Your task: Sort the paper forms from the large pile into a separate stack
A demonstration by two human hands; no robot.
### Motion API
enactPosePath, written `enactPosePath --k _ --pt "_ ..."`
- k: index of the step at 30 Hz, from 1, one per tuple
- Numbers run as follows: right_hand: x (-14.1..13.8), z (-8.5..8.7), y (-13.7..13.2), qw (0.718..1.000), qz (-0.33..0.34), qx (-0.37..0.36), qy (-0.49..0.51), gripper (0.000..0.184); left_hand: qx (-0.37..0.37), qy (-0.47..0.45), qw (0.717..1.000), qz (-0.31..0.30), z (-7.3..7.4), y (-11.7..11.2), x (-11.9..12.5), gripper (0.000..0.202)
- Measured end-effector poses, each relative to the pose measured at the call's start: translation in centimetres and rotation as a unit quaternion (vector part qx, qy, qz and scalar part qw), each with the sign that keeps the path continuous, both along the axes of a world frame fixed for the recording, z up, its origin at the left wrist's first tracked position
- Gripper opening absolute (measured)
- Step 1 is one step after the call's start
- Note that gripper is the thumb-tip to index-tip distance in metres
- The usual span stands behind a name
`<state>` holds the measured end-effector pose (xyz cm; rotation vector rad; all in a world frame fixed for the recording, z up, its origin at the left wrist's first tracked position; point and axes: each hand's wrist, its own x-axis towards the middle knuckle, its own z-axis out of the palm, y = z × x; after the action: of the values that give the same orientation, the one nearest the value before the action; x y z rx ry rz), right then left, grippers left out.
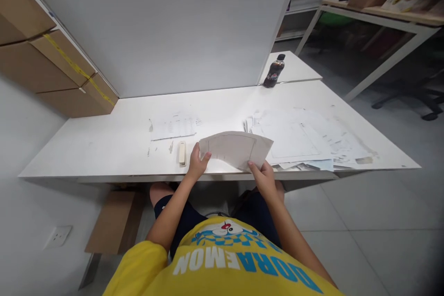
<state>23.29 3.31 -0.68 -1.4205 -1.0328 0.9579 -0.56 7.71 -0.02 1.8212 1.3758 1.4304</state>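
Note:
Between my two hands, above the front edge of the white table, curves a paper sheet with a printed frame line. I cannot tell whether it is one sheet or several. My left hand pinches its left edge, thumb on the face. At the lower right corner my right hand grips it the same way. A small cream stapler lies just left of my left hand. Farther left is a small stack of printed papers. To the right of my right hand spreads a larger pile of papers.
A dark cola bottle stands at the table's back right. Behind the table rises a large whiteboard. Cardboard boxes are stacked at the left, and another box sits below. Another desk stands at the far right.

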Motion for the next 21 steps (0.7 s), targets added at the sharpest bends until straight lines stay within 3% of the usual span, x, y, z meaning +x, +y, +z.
enactPosePath --k 4,12,21 --pt "0.6 -0.1 -0.4 1.0 0.001 -0.009 -0.006 0.036 -0.021 -0.076 0.996 -0.038 -0.2 -0.7 0.2 0.052" --pt "0.2 -0.5 -1.2 1.0 0.01 -0.009 0.005 0.037 0.0 -0.073 0.995 0.064 -0.5 -2.6 0.2 0.037" --pt "0.4 0.4 -1.3 0.979 0.158 -0.105 0.067 0.043 -0.069 -0.138 0.98 0.128 -0.3 -8.3 -0.2 0.043"
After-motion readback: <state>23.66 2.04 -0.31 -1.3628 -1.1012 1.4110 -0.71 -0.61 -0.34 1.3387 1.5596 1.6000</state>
